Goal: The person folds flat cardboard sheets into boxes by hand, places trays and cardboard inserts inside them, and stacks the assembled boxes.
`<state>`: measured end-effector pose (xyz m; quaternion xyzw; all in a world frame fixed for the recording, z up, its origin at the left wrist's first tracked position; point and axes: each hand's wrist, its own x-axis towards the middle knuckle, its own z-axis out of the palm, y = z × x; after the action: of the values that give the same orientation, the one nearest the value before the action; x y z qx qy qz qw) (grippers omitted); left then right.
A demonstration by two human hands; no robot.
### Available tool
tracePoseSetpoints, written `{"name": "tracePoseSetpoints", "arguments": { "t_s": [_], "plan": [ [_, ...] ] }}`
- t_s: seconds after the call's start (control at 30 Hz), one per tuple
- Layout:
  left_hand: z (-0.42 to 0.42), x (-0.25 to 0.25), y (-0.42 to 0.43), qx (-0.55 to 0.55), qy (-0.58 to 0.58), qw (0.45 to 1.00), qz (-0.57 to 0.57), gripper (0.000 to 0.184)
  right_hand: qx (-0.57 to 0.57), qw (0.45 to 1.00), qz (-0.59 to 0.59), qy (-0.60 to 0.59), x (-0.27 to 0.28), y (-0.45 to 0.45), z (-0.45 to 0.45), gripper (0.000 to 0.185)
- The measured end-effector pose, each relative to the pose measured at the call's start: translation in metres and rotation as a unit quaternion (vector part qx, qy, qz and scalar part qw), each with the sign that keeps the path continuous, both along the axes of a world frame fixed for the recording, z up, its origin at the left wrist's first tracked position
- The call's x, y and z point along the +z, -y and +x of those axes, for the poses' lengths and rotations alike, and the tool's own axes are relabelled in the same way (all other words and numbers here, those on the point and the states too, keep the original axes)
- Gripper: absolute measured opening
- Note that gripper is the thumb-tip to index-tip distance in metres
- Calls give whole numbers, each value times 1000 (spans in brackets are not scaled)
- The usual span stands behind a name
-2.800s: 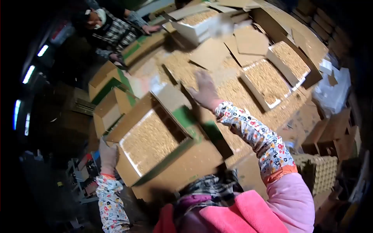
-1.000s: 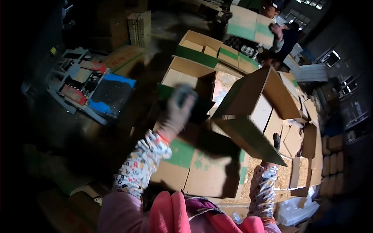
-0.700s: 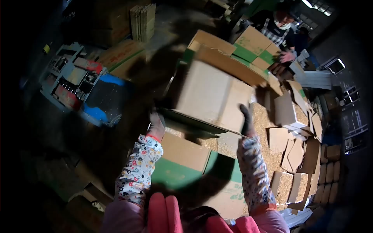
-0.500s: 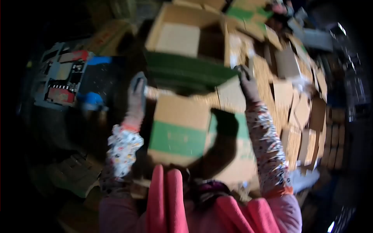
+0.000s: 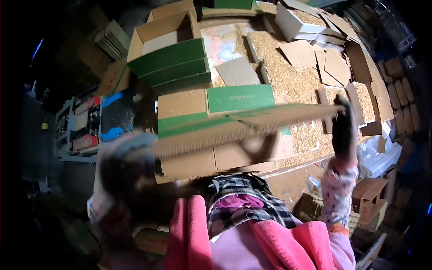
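head view from my remote post, both arms reaching forward over the worktable (image 5: 298, 167): between the two hands i have a flat carton (image 5: 243, 129), brown with green areas, held above the table and seen nearly edge-on, its right end higher in view than its left; its near edge is blurred. the right hand (image 5: 344, 126) is at the carton's right end, its forearm almost upright in view, with the floral sleeve (image 5: 338, 191) and an orange cuff below the wrist; its dark fingers are pinching the end of the board. the left hand (image 5: 130, 157) meets the carton's left end, lower in view than the right; it is strongly blurred and its forearm lies in shadow, so i cannot tell how its fingers are set. beneath the carton, partly hidden by it, i see cardboard panels (image 5: 240, 97) with green bands lying flat. beyond them, at the left, open boxes (image 5: 166, 57) with green outer walls stand on the table. loose grain-like material (image 5: 288, 72) spreads over the centre and right, with cardboard pieces (image 5: 299, 55) on it and a filled white box (image 5: 288, 26) at the far side
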<state>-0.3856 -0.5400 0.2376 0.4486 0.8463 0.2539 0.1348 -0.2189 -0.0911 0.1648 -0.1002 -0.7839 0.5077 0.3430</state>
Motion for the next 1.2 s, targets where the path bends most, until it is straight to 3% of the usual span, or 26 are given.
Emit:
{"name": "tracePoseSetpoints", "arguments": {
  "t_s": [0.03,0.13,0.2,0.23,0.27,0.33,0.4,0.47,0.5,0.53,0.57,0.6,0.63,0.7,0.73,0.77,0.83,0.93,0.97,1.0,1.03,1.07,1.1,1.13,1.17,1.2],
  "plan": [
    [1,5,-20,106,24,993,52,43,-80,952,-284,-81,5,-2,-22,32],
    [-44,-1,-66,333,300,880,155,35,-79,991,-105,11,9,0,-70,27],
    [-67,3,-81,326,137,931,92,37,-13,997,51,53,18,-17,-77,28],
    [-61,16,-87,308,82,946,52,39,73,992,-92,-54,18,-28,-88,27],
    [-35,32,-108,290,33,956,8,41,117,984,-132,-37,4,-55,-101,27],
    [1,27,-134,28,-247,965,-80,47,144,918,-367,-51,4,-27,-123,32],
    [23,19,-167,-48,-106,986,-118,54,65,994,75,-38,-10,6,-139,80],
    [31,-9,-188,-109,-63,963,-237,62,148,988,39,-24,-23,24,-142,96],
    [31,-15,-186,-175,27,952,-251,65,69,979,171,86,-25,17,-138,101],
    [34,-16,-174,-204,230,948,-82,50,-18,935,299,189,-23,1,-135,106],
    [43,-15,-168,-143,141,978,-64,52,-32,911,328,250,-48,-23,-138,114],
    [57,-17,-162,-81,55,994,-42,55,-4,911,330,248,-62,-47,-141,101],
    [63,-22,-157,-11,-27,999,-13,59,173,943,182,219,-58,-66,-147,88],
    [7,-77,-151,171,193,960,108,56,352,894,-31,276,-26,-78,-146,60],
    [-16,-108,-147,239,408,851,230,53,353,861,-72,359,21,-80,-143,45],
    [-18,-116,-150,237,370,860,259,51,274,876,-56,392,50,-73,-141,41],
    [-12,-130,-151,240,298,868,317,49,259,914,206,235,45,-40,-124,62],
    [-12,-116,-148,339,453,731,381,49,241,810,508,167,-8,6,-43,81],
    [-30,-151,-134,237,618,594,456,53,238,821,491,168,-9,0,-39,79],
    [-36,-137,-138,225,651,616,382,52,238,831,474,170,-8,-5,-37,77],
    [-44,-119,-137,215,681,637,291,52,176,944,239,141,-36,-2,-32,69],
    [-49,-105,-139,201,707,650,192,52,223,954,-23,199,-53,-5,-32,64],
    [-57,-101,-138,154,743,626,179,50,250,896,-283,234,-65,-15,-39,60],
    [-49,-105,-136,124,625,747,188,51,259,775,-522,244,-81,-22,-46,57],
    [-34,-110,-134,84,483,849,197,52,181,870,-437,138,-108,-27,-58,69],
    [-17,-107,-132,48,351,904,239,54,228,832,-492,117,-79,-32,-69,75]
  ]
}}
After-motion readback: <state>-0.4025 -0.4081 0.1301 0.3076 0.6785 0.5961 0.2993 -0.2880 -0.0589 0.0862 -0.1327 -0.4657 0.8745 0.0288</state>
